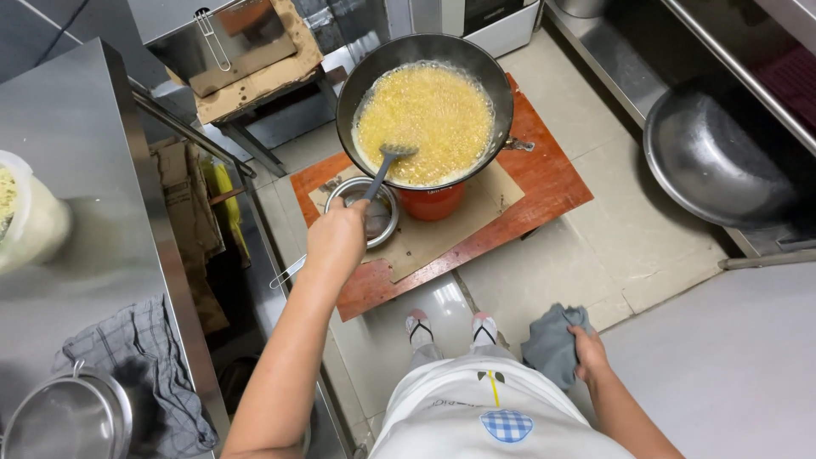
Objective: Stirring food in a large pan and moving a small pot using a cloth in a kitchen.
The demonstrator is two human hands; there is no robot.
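Over a dark wok point(425, 51) of bubbling yellow food, low on a red burner point(432, 202), the left hand point(336, 236) grips a slotted spatula point(387, 161), blade in the near edge. Gentle strokes would avoid splashing. Just below the wok sits a small metal bowl point(374, 212). The right hand point(588, 350) clutches a grey cloth point(551, 342), possibly a towel.

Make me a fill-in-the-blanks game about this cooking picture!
1. The left hand holds a slotted spatula that dips into the big black ____, full of bubbling yellow food.
2. The right hand grips a grey ____.
3. The red burner stands on cardboard over a ____ board on the floor.
4. On the steel counter, a checked towel lies beside a metal ____.

Missing words: wok; cloth; wooden; strainer
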